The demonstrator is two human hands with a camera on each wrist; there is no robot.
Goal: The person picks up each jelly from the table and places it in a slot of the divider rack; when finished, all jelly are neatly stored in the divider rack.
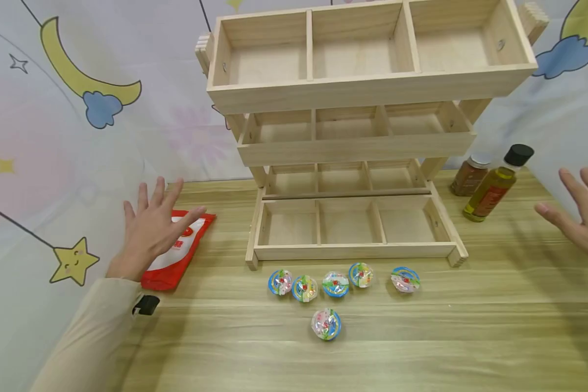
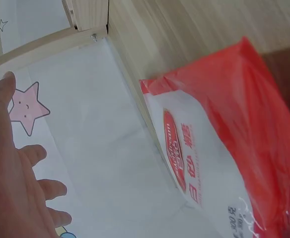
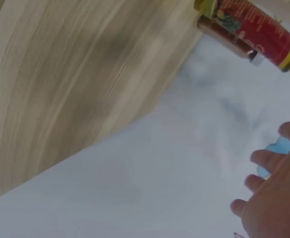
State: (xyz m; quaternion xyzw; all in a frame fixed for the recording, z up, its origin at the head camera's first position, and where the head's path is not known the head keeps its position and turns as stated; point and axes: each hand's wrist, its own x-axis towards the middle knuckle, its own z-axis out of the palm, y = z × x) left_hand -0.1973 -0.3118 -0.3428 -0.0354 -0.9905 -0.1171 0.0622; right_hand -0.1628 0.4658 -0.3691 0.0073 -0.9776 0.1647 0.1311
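Observation:
My left hand [image 1: 151,226] hovers with spread fingers over a red and white plastic bag [image 1: 173,261] at the left of the table. In the left wrist view the bag [image 2: 224,144] lies apart from the fingers, its red printing facing up. At the far right my right hand [image 1: 585,218] is held up, fingers spread, holding nothing. Nearest to it stands an oil bottle [image 1: 492,190] with a black cap, and behind that a brown jar [image 1: 467,177] with a pale lid. Several small round sealed cups [image 1: 335,284] with colourful lids lie on the table between the hands.
A tiered wooden rack [image 1: 353,253] stands at the back centre, its trays split into three compartments each. Behind it hangs a printed cloth [image 1: 103,179] with moons and stars. The wood-grain table [image 1: 255,354] extends in front of the rack.

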